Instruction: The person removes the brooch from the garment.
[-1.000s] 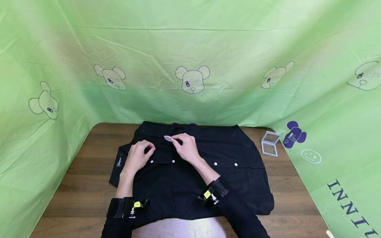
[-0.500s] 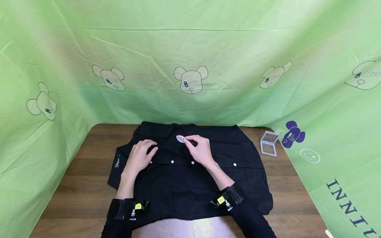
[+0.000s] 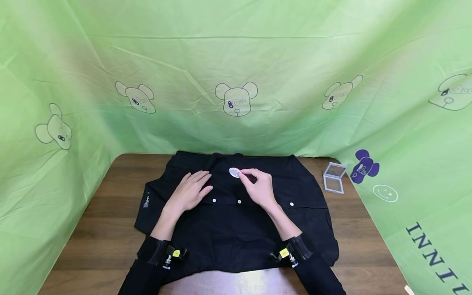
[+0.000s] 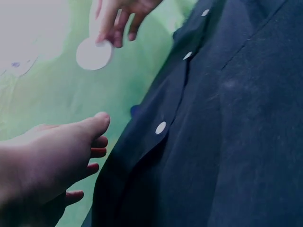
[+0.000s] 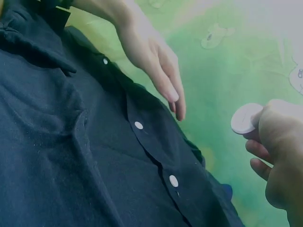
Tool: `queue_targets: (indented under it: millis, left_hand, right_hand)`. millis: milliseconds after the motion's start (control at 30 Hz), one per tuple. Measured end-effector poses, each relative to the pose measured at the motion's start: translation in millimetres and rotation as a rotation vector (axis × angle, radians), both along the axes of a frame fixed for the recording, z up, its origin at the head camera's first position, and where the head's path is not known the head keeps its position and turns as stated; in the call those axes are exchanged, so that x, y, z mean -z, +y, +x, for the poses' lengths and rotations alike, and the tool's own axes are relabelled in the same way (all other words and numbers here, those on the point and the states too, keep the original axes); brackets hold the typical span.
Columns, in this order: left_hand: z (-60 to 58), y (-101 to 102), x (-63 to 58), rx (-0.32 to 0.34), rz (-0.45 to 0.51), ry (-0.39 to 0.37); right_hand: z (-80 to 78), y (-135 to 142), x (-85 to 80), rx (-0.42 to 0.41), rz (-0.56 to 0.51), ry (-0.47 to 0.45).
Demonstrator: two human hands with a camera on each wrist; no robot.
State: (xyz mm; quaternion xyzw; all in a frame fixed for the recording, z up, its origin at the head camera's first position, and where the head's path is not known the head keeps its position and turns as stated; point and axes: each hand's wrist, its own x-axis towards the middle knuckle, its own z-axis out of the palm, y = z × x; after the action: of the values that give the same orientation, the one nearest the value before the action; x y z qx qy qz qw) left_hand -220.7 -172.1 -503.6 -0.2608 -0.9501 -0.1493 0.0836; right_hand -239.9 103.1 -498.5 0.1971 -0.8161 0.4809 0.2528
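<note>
A black shirt (image 3: 236,233) with white buttons lies spread out, its button placket running left to right. My right hand (image 3: 260,188) pinches a small round white disc (image 3: 234,173) by its edge, between thumb and forefinger, above the upper half of the shirt. In the right wrist view the disc (image 5: 243,119) shows a pale, nearly plain face; its exact kind is unclear. My left hand (image 3: 189,191) has its fingers extended over the shirt left of the disc, holding nothing. One white button (image 3: 214,200) shows just right of the left hand.
An open, hinged clear plastic case (image 3: 333,178) stands at the right rear of the wooden table (image 3: 92,233). Green cloth (image 3: 236,53) with bear prints hangs behind and along both sides. A small white logo (image 3: 146,200) marks the shirt's left part.
My right hand has moved right with the disc still pinched. The left hand has gone from loosely curled to extended fingers and shifted right over the shirt.
</note>
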Motion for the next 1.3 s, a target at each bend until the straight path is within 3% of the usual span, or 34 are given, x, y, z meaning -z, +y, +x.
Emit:
queue_targets:
  millis: [200,567,933,1133,1300]
  left_hand:
    - [-7.9,23.5,0.3,0.035,-0.120,-0.105]
    - [-20.4,42.0,9.6,-0.018,-0.213,-0.259]
    - [-23.7,44.6,25.5,-0.022,-0.202,-0.250]
    - [-21.8,44.7,30.9,-0.033,-0.178,-0.246]
    - [-19.9,47.1,29.1,-0.045,-0.048,-0.152]
  right_hand:
    - [2.4,6.9,0.8,0.012,-0.015,0.016]
    - [3.6,16.3,1.4,0.020,-0.055,-0.040]
    - [1.5,20.9,-7.6,0.013,-0.170,-0.087]
    - [15.0,17.7,-33.7,-0.023,-0.226,-0.111]
    - [19.0,20.9,-45.2,-0.064,-0.271,-0.162]
